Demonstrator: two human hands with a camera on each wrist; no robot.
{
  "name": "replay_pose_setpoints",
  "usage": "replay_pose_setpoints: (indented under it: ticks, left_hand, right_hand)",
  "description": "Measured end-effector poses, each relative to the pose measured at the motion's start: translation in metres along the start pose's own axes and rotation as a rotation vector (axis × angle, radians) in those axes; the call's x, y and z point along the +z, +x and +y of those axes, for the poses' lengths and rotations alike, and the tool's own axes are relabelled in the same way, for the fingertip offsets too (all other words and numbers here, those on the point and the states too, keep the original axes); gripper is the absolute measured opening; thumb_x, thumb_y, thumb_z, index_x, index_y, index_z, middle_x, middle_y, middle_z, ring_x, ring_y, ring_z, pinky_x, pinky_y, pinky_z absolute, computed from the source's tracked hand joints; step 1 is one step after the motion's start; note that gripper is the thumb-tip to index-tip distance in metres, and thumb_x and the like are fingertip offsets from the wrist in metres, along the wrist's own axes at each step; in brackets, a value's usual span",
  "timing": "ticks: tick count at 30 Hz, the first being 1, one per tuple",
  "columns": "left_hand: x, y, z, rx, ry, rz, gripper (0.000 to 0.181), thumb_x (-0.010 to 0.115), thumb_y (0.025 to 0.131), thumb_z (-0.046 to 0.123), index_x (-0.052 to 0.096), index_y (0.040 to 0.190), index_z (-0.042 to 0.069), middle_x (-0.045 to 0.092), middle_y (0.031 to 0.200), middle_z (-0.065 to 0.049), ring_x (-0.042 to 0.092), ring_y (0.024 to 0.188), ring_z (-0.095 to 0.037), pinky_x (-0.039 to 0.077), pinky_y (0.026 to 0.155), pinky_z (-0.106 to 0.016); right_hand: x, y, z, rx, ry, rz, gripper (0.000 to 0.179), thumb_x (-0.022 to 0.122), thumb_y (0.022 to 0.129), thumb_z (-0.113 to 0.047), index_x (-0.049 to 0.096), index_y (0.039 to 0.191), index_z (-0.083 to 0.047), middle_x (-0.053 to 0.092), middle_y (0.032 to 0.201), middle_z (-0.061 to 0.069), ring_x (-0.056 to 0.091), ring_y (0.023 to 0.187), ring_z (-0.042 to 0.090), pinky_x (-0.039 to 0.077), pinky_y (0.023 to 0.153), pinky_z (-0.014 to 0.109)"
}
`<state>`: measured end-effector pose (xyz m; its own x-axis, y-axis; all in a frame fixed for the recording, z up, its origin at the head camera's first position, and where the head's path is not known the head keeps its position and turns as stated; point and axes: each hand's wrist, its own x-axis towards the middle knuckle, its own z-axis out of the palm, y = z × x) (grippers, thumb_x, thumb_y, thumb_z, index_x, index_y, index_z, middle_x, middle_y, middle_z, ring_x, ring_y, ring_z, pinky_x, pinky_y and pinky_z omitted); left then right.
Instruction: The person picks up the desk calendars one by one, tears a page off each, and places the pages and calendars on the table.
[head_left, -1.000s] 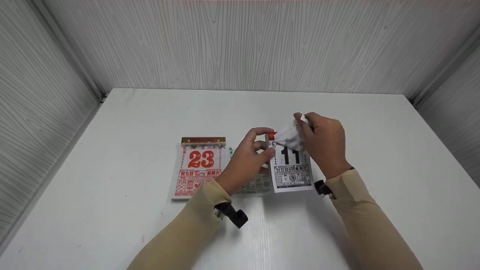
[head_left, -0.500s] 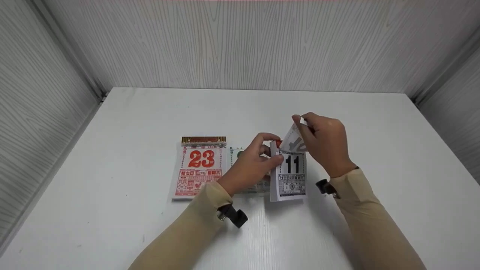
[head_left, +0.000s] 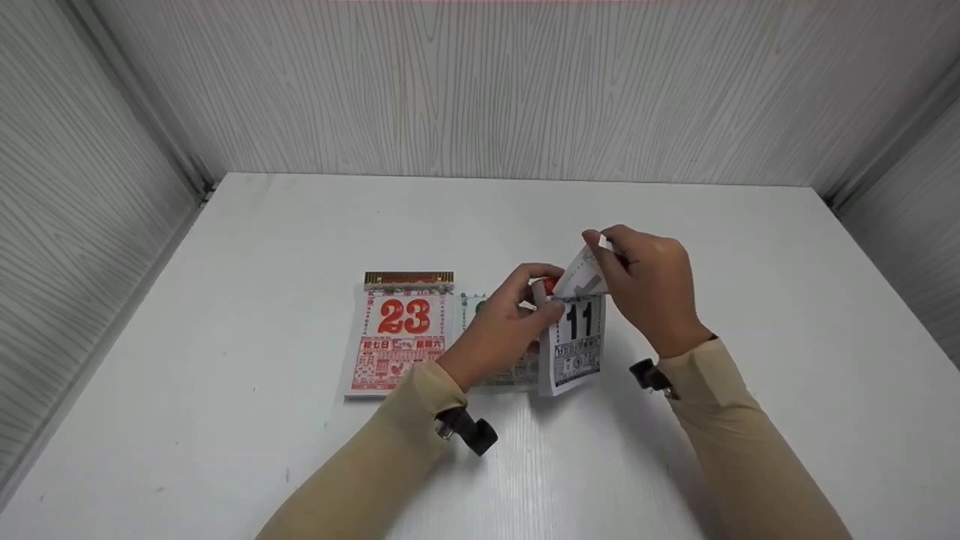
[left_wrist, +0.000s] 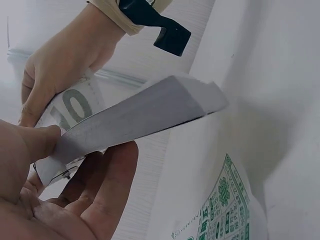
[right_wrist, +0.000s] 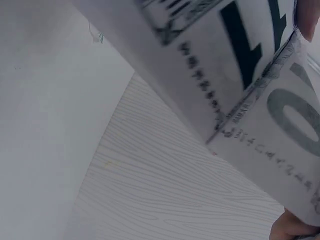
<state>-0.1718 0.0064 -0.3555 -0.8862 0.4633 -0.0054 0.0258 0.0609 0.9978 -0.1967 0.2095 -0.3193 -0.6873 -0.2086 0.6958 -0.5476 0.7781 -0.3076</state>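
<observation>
My left hand [head_left: 501, 330] grips a thick tear-off calendar [head_left: 577, 352] by its upper left edge, the thumb on the front. The pad is held up at a tilt, its page reading a black 11 and a bit of red at its top. My right hand [head_left: 654, 289] pinches a loose corner of the lifted page [head_left: 583, 276]. In the left wrist view that page [left_wrist: 75, 107] shows a grey 10 through its back. Seen in the right wrist view, the page [right_wrist: 280, 130] is still joined to the pad along the top fold.
A second calendar [head_left: 403, 337] with a red 23 lies flat on the white table [head_left: 247, 300], left of my left hand. Partly hidden behind that hand lies a green-printed calendar [head_left: 472, 307]. A wood-grain panel [head_left: 480, 90] stands at the back.
My left hand has shifted slightly right with the calendar. The pad has turned, showing more of its left side edge. The pinched page is straighter than before; my right hand has hardly moved.
</observation>
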Motion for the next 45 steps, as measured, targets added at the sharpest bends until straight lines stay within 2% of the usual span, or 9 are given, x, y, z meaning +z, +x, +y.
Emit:
replay_pose_setpoints:
  ticks: [6,12,21,28,37,45]
  left_hand:
    - [-0.001,-0.001,0.001,0.021,0.047,0.016,0.036,0.053,0.11,0.025,0.051,0.145,0.033,0.065,0.116,-0.005,0.071,0.095,-0.02,0.06,0.078,-0.045]
    - [-0.001,0.0,0.002,0.047,0.043,0.02,0.037,0.053,0.11,0.023,0.052,0.146,0.031,0.063,0.115,-0.005,0.068,0.091,-0.019,0.059,0.074,-0.042]
    - [0.001,-0.001,0.005,0.06,0.012,0.034,0.039,0.054,0.109,0.02,0.052,0.146,0.031,0.062,0.109,-0.006,0.06,0.086,-0.017,0.059,0.075,-0.054]
    - [0.004,-0.002,0.005,0.019,-0.028,0.033,0.037,0.056,0.107,0.014,0.056,0.141,0.029,0.066,0.12,-0.007,0.069,0.099,-0.023,0.062,0.074,-0.041]
    - [0.0,-0.004,0.008,-0.006,-0.053,0.032,0.039,0.056,0.107,0.014,0.055,0.141,0.032,0.065,0.122,-0.006,0.072,0.1,-0.025,0.062,0.078,-0.045]
    - [-0.01,-0.003,0.008,0.016,-0.077,0.029,0.036,0.055,0.109,0.018,0.053,0.144,0.027,0.064,0.126,-0.009,0.071,0.1,-0.026,0.062,0.076,-0.042]
  right_hand:
    - [0.001,0.001,0.0,-0.012,0.001,0.005,0.026,0.068,0.102,-0.021,0.075,0.091,0.002,0.037,0.054,-0.002,0.029,0.048,0.008,0.026,0.047,0.026]
    - [0.0,0.0,0.002,0.001,-0.008,0.005,0.025,0.068,0.102,-0.019,0.075,0.09,0.002,0.04,0.054,-0.001,0.032,0.049,0.009,0.028,0.047,0.026]
    - [0.002,0.0,0.007,0.04,-0.047,0.045,0.028,0.067,0.102,-0.02,0.074,0.088,0.003,0.047,0.055,0.004,0.035,0.049,0.012,0.027,0.047,0.028]
    - [-0.002,0.001,0.021,0.216,-0.073,0.105,0.033,0.064,0.104,-0.024,0.077,0.094,0.005,0.053,0.056,0.008,0.042,0.05,0.016,0.025,0.046,0.018]
    - [-0.001,0.003,0.042,0.414,-0.024,0.096,0.037,0.062,0.105,-0.034,0.08,0.098,-0.002,0.059,0.063,0.008,0.042,0.055,0.012,0.025,0.048,0.018]
    - [-0.014,-0.007,0.083,0.5,-0.042,0.187,0.043,0.055,0.108,-0.033,0.077,0.097,0.003,0.048,0.06,0.005,0.035,0.051,0.008,0.024,0.048,0.02]
